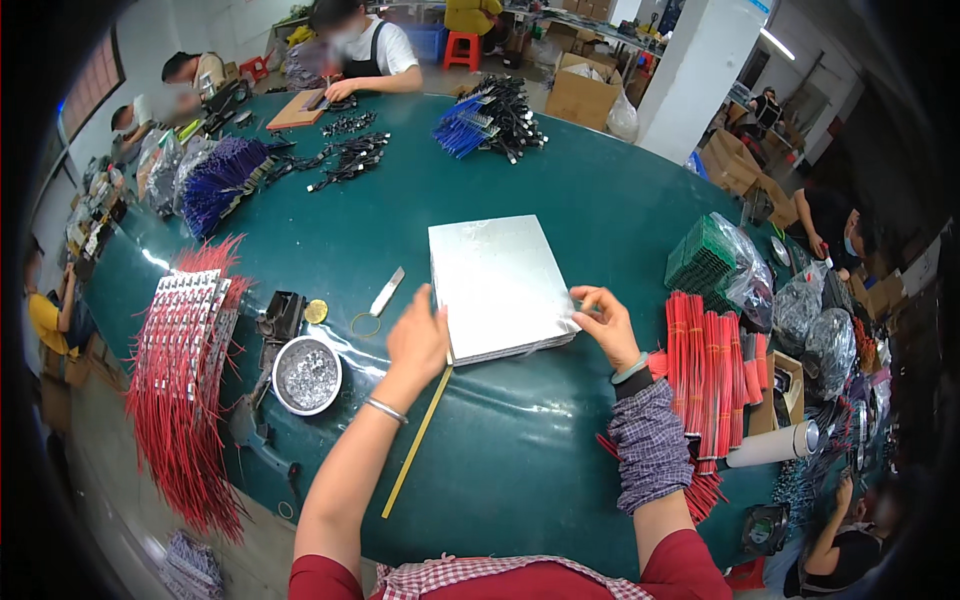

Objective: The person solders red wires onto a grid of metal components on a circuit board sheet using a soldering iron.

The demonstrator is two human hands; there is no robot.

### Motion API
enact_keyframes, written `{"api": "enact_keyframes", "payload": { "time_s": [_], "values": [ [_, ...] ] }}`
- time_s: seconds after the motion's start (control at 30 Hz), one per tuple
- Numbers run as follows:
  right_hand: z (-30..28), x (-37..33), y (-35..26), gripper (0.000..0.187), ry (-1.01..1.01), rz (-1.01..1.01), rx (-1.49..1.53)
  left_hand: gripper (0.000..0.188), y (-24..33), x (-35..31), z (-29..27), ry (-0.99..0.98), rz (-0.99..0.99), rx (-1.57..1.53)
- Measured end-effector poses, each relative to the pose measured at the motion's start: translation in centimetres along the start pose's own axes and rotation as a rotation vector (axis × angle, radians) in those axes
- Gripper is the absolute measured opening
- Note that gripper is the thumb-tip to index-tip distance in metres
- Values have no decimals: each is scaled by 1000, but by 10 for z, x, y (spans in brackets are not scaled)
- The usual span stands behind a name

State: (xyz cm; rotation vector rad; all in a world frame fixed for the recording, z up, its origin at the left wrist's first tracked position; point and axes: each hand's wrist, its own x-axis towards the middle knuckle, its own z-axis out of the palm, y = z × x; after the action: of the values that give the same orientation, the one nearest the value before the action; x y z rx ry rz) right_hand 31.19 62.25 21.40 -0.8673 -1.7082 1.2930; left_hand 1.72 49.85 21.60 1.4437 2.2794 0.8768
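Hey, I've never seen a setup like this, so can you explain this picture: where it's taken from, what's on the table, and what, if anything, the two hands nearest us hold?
There's no machine: these are a person's bare hands. A wide fisheye camera on their head looks down, so straight edges bend near the rim. On the green table, the left hand is at the left edge of a stack of flat silvery plates. The right hand, thumb and forefinger parted, is by its right edge. I can't tell whether either grips it. A yellow strip lies nearer us. To the left are a bowl of small shiny pieces and a heap of red wires; to the right, red wire bundles.
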Motion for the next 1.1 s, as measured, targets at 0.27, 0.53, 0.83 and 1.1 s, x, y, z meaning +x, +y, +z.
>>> {"api": "enact_keyframes", "payload": {
  "time_s": [0.27,0.53,0.83,1.1],
  "values": [
    [2,-18,-37,27,-188,83,-451,73,0,-2,21,-56,-120,-149],
    [11,-26,-29,18,-122,-213,-911,68,7,-2,27,-38,-110,-153],
    [-16,-53,13,23,57,128,-1032,71,18,1,15,-115,-147,10],
    [55,-10,-21,55,54,-451,-893,54,11,68,18,410,278,135]
  ]
}}
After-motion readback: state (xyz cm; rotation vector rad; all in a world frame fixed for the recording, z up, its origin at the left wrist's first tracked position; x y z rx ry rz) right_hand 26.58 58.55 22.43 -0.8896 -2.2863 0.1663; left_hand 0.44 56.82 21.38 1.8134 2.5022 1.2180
